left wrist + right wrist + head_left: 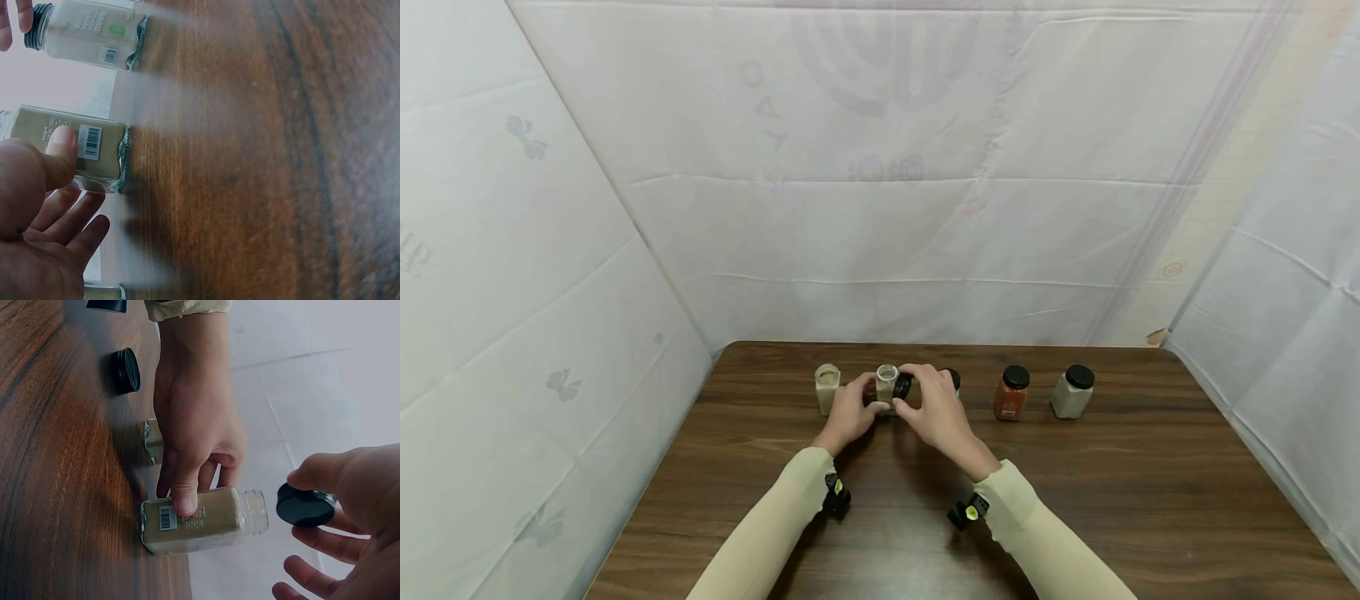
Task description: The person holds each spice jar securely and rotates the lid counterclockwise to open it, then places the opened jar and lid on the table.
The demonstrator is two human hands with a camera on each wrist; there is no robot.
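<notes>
Jar (219, 522) stands near the far table edge (1105, 351), ample room between forearms (767, 533).

A brown wooden table (895, 558) bears five glass jars (886, 386) and a loose lid (127, 370)

Black-lidded jar (955, 379) partly hidden behind right hand (934, 408).

Just left of the left hand (848, 410), an uncapped jar (827, 393) stands in the way; open bench (1165, 467) stretches right of the pale jar (1068, 398), and a narrow gap parts that from the red jar (1011, 397).
</notes>
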